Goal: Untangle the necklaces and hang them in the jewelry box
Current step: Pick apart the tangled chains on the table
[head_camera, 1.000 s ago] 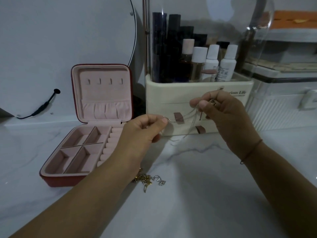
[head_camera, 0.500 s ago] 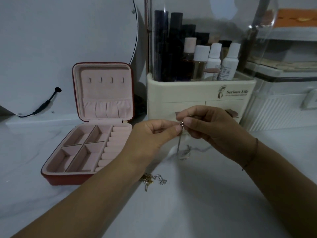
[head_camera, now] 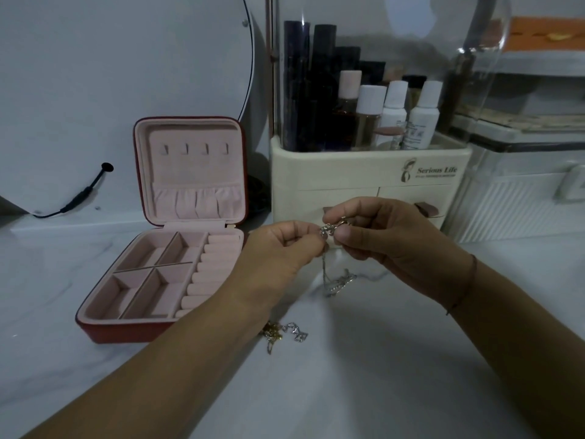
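A thin silver necklace (head_camera: 335, 282) hangs between my hands above the marble top, its loop dangling down. My left hand (head_camera: 281, 248) pinches its upper end from the left, and my right hand (head_camera: 380, 236) pinches the same bunched end from the right, fingertips almost touching. A small tangle of gold and silver chains (head_camera: 283, 334) lies on the counter under my left wrist, partly hidden by the forearm. The red jewelry box (head_camera: 133, 331) stands open at the left, pink inside, with a row of hooks in its upright lid.
A cream cosmetics organizer (head_camera: 364, 172) with bottles and a clear cover stands right behind my hands. A round mirror (head_camera: 126, 74) with a black cable leans at the back left. White ribbed storage boxes (head_camera: 522, 201) fill the right.
My hands came together from holding the chain stretched apart. The right hand dropped lower and left, and the chain now hangs in a loop below the fingertips.
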Available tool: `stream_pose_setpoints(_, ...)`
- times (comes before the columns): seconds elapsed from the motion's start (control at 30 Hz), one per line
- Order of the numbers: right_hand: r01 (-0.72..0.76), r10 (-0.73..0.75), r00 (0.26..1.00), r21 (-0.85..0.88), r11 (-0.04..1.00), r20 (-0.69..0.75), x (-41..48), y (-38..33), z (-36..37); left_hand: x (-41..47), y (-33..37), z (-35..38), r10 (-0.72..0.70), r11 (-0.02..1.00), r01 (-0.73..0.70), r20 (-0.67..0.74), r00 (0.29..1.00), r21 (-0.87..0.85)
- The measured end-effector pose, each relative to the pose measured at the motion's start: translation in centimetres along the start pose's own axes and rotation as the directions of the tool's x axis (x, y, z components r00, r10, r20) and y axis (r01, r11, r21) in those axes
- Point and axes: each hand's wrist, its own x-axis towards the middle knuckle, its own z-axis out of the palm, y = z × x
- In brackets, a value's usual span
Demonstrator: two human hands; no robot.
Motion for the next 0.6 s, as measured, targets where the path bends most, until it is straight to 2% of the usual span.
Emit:
stream_pose_setpoints(0.13, -0.006, 0.006, 1.000, -0.047, 0.999, 0.002, 0.11, 0.17, -0.24, 0.00, 0.01, 0.02, 0.002, 1.000, -0.002, 0.017, 1.000, -0.011)
stream_pose_setpoints(0.33, 0.010, -0.011, 1.000, 0.024, 1.000, 0.022, 0.17, 0.14, -0.42, -0.08, -0.08, -0.10, 0.036, 0.999, -0.035, 0.048, 0.998, -0.017)
stream_pose_setpoints(0.6, 0.019, -0.019, 0.999, 0.011, 1.000, 0.025, 0.20, 0.22, -0.49, -0.05, -0.09, 0.09, 0.064, 0.998, -0.065, 0.045, 0.997, 0.012)
